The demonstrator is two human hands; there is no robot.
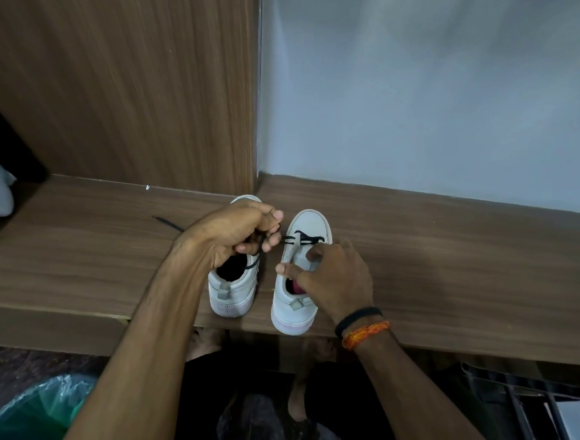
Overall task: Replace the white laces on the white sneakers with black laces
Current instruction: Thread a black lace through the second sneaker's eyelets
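Two white low-top sneakers stand side by side near the front edge of the brown wood-grain bench [455, 242], toes toward its back edge, and the step in hand looks like threading the thin black lace [303, 237] through the lowest eyelets of the right sneaker [302, 287]. The left hand [238, 230], above the left sneaker [233, 292], pinches the lace in curled fingers, while the right hand [333, 275] grips the right sneaker's upper beside the tongue. Next, probably, each lace end must be drawn even and fed up to the following eyelets.
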